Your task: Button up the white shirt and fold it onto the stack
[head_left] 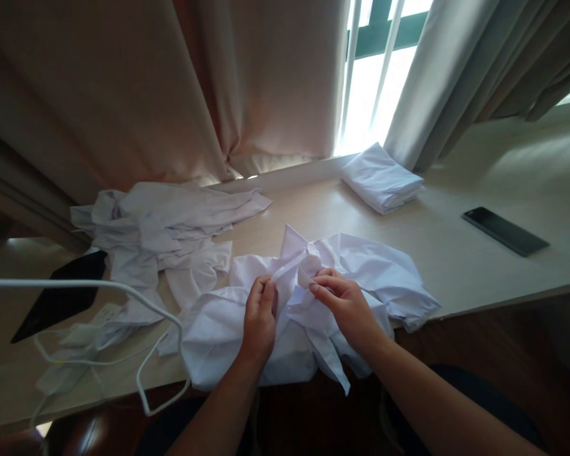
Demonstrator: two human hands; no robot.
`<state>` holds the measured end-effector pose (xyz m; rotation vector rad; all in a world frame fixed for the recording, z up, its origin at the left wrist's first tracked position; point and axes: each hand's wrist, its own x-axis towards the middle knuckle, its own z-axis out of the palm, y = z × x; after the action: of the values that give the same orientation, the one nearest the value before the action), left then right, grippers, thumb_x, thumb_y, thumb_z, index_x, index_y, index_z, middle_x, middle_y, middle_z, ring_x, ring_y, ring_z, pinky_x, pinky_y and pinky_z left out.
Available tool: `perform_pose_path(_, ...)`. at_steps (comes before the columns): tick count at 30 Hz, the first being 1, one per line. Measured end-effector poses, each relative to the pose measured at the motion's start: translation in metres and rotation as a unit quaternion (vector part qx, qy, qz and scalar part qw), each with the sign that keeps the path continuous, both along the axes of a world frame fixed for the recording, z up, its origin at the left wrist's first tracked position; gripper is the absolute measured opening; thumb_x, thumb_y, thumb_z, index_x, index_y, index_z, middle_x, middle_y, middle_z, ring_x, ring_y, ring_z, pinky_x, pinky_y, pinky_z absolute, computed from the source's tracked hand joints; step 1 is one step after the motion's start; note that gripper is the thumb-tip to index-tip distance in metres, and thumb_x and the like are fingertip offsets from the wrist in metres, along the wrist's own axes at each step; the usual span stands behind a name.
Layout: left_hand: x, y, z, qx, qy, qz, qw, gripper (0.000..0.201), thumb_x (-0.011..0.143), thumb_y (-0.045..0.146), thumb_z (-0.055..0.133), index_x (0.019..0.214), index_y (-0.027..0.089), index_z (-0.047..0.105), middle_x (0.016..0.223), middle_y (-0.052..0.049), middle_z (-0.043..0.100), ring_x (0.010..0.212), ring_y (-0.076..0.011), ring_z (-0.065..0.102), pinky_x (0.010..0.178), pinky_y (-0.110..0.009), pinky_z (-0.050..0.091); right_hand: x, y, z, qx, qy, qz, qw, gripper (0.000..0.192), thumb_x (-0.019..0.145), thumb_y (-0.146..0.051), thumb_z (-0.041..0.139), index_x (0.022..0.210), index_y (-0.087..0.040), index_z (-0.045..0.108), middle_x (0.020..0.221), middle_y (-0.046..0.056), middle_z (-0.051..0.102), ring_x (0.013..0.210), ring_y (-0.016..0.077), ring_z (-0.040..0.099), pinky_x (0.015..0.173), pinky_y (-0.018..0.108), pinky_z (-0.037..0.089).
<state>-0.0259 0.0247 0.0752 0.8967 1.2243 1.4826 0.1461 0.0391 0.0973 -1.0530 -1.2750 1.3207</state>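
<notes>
A white collared shirt (218,329) lies bunched at the table's front edge, with part of it hanging over. Its pointed collar (293,242) stands up near the middle. My left hand (260,313) is closed on the left side of the collar area, thumb on top. Just right of it, my right hand (339,301) pinches a corner of the shirt's cloth between thumb and fingers. Folds hide the exact part under each hand's fingertips.
Another crumpled white garment (147,228) lies at the back left, by a black flat object (61,294). A white cable (109,285) loops across the left front. Folded white cloth (382,180) sits by the window, a dark phone (503,231) at right. Curtains (275,82) hang behind.
</notes>
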Motion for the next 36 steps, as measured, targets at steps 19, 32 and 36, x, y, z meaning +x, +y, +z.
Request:
perform_pose_path(19, 0.021, -0.004, 0.016, 0.039, 0.109, 0.051, 0.992, 0.033, 0.074, 0.038, 0.083, 0.09, 0.015, 0.065, 0.081, -0.003, 0.071, 0.075, -0.0146, 0.067, 0.071, -0.023, 0.051, -0.001, -0.013, 0.01, -0.01, 0.103, -0.035, 0.994, 0.022, 0.083, -0.038, 0.073, 0.089, -0.017, 0.077, 0.085, 0.005, 0.075, 0.077, 0.0176, 0.067, 0.073, 0.029, 0.052)
perform_pose_path(32, 0.004, 0.019, 0.015, 0.055, 0.061, 0.046, 0.996, 0.034, 0.075, 0.038, 0.082, 0.095, 0.015, 0.068, 0.09, -0.006, 0.074, 0.085, -0.0167, 0.071, 0.083, -0.028, 0.055, -0.054, 0.019, 0.011, 0.136, -0.076, -0.096, 0.983, 0.015, 0.09, -0.026, 0.063, 0.093, -0.021, 0.076, 0.096, 0.006, 0.073, 0.089, 0.0199, 0.067, 0.085, 0.032, 0.052)
perform_pose_path(36, -0.016, 0.02, 0.008, 0.031, 0.055, 0.045, 0.997, 0.03, 0.08, 0.036, 0.078, 0.101, 0.015, 0.071, 0.097, -0.008, 0.075, 0.087, -0.0163, 0.071, 0.084, -0.027, 0.055, -0.073, 0.029, 0.005, 0.144, -0.102, -0.08, 0.981, 0.015, 0.091, -0.022, 0.06, 0.093, -0.021, 0.076, 0.097, 0.007, 0.072, 0.092, 0.0202, 0.066, 0.086, 0.033, 0.051)
